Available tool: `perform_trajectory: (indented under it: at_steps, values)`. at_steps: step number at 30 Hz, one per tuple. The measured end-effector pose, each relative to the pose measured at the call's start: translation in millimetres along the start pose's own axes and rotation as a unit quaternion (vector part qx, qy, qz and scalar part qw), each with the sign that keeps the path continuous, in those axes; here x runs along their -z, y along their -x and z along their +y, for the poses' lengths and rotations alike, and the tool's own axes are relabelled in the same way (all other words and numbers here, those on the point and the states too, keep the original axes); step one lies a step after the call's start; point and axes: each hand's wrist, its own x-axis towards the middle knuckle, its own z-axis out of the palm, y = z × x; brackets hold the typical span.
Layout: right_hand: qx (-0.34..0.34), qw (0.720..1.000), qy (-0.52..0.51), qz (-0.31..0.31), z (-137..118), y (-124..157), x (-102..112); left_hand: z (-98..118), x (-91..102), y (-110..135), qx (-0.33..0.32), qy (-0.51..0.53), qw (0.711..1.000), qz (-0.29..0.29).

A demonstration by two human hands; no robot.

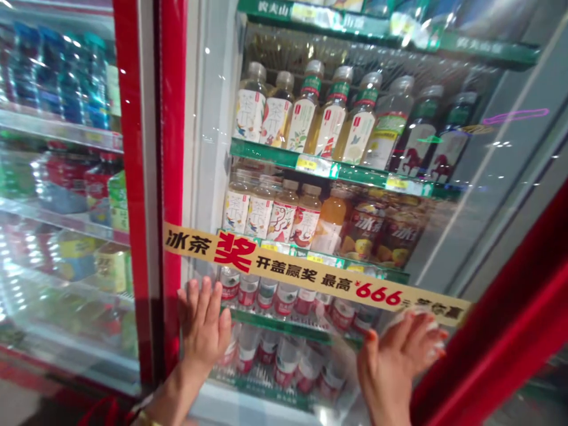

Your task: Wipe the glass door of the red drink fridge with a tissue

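My left hand [204, 325] lies open on the left side of the glass door [293, 331] of a drinks fridge, fingers stretched upward beside the red frame [173, 148]. On the lower right of the same door is my right hand [397, 355], its thumb apart and its fingers reaching toward the right edge. Whitish patches show around those fingers; whether they are a thin tissue or glare is too blurred to tell. Just above both hands a beige strip [302, 275] with black and red lettering crosses the glass at a slant.
Behind the glass, shelves carry several bottled teas [304, 118] and, lower down, red-labelled water bottles [286, 361]. A second fridge [66, 130] with more drinks stands to the left. A thick red bar [501, 325] runs diagonally along the right side.
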Motion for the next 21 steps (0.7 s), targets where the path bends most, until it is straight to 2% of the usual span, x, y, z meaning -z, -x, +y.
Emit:
perform_trajectory:
  at_steps: [2, 4, 6, 8, 10, 11, 13, 15, 16, 18, 20, 21]
  values:
    - [-0.026, 1.0, -0.002, 0.016, -27.1, -31.8, 1.9, -1.0, -0.8, 0.9, 0.001, -0.002, 1.0, 0.003]
    - [0.047, 0.999, -0.003, 0.009, -70.5, -32.9, -1.3, -1.6, -0.3, 0.4, -0.002, -0.003, 1.0, 0.001]
    - [0.174, 0.984, -0.022, -0.017, -101.3, -3.9, -6.7, -1.9, 0.7, -0.1, -0.004, -0.004, 1.0, 0.002]
    - [0.238, 0.97, -0.031, -0.031, -98.5, 32.3, -10.8, -2.0, 0.8, 0.1, -0.004, -0.008, 1.0, 0.004]
    - [0.194, 0.98, -0.015, -0.033, -65.7, 46.8, -10.8, -1.9, -0.3, 0.9, -0.005, -0.016, 1.0, 0.003]
    - [0.139, 0.99, -0.006, -0.031, -46.1, 40.7, -8.9, -1.7, -1.0, 1.1, -0.006, -0.019, 1.0, 0.004]
    - [0.019, 1.0, 0.001, -0.022, -20.8, 7.0, -2.5, -1.1, -2.0, 1.1, -0.008, -0.022, 1.0, 0.009]
    - [-0.053, 0.999, 0.0, 0.001, -29.7, -33.4, 2.1, -0.6, -1.8, 0.3, -0.007, -0.021, 1.0, 0.014]
    - [-0.05, 0.999, 0.0, 0.012, -46.4, -46.8, 2.1, -0.5, -1.3, -0.4, -0.007, -0.02, 1.0, 0.013]
    - [0.043, 0.999, 0.0, 0.013, -89.7, -49.5, -1.8, -0.7, 0.2, -2.5, -0.013, -0.018, 1.0, 0.01]
    - [0.19, 0.982, -0.005, -0.01, -120.4, -22.9, -8.1, -1.0, 1.9, -5.3, -0.022, -0.017, 1.0, 0.011]
    - [0.247, 0.969, -0.004, -0.023, -123.2, -4.7, -10.7, -1.0, 2.6, -6.7, -0.026, -0.017, 0.999, 0.014]
